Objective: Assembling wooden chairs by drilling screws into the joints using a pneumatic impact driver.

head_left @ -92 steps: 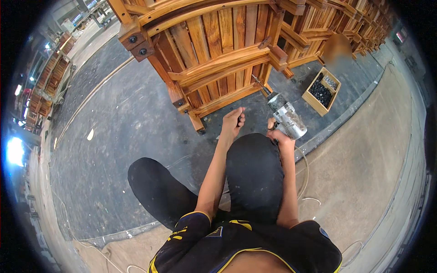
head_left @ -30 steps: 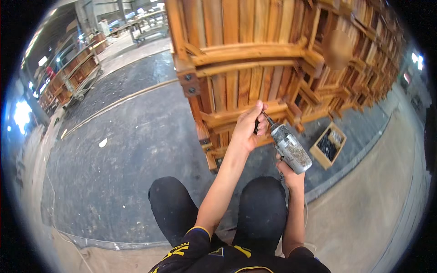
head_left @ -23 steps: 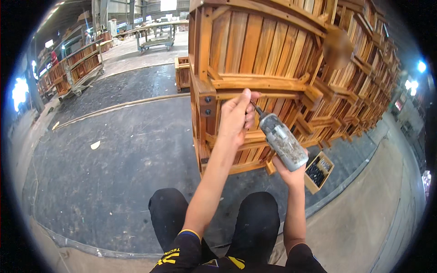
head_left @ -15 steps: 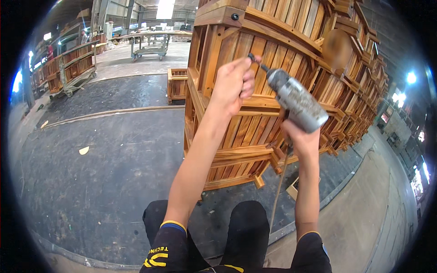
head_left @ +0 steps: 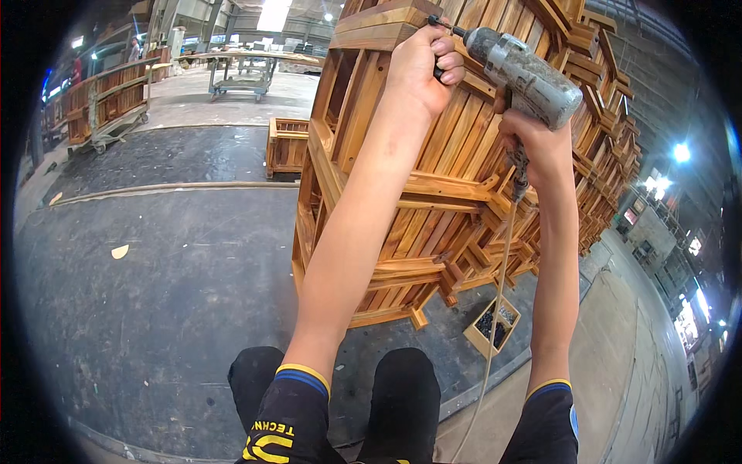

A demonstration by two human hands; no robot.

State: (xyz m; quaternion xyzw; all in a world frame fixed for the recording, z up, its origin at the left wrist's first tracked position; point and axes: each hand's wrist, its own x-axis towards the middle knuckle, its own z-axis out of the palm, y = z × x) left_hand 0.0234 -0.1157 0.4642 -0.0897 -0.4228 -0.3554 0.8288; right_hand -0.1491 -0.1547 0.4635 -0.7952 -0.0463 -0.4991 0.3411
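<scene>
My right hand (head_left: 541,147) grips a worn grey air impact driver (head_left: 533,77), whose thin hose drops from the handle. Its bit points left toward the upper corner of a stack of slatted wooden furniture (head_left: 371,37). Up at that corner, my left hand (head_left: 425,66) is closed near the bit, its thumb and forefinger at a small black fitting (head_left: 434,20) by the bit's tip. Another small dark piece (head_left: 439,73) shows between the curled left fingers; its kind is unclear. Whether the fitting touches the wood cannot be made out.
An open wooden box (head_left: 493,325) with small black parts stands on the dark floor mat at right. The pale air hose (head_left: 495,340) runs down past my right forearm. A small slatted wooden piece (head_left: 286,147), a wheeled cart (head_left: 241,77) and a loaded trolley (head_left: 108,108) stand farther left.
Both hands have risen toward the stack's upper corner, carrying the impact driver and black fitting up. The view has shifted, and the box of parts now shows more fully.
</scene>
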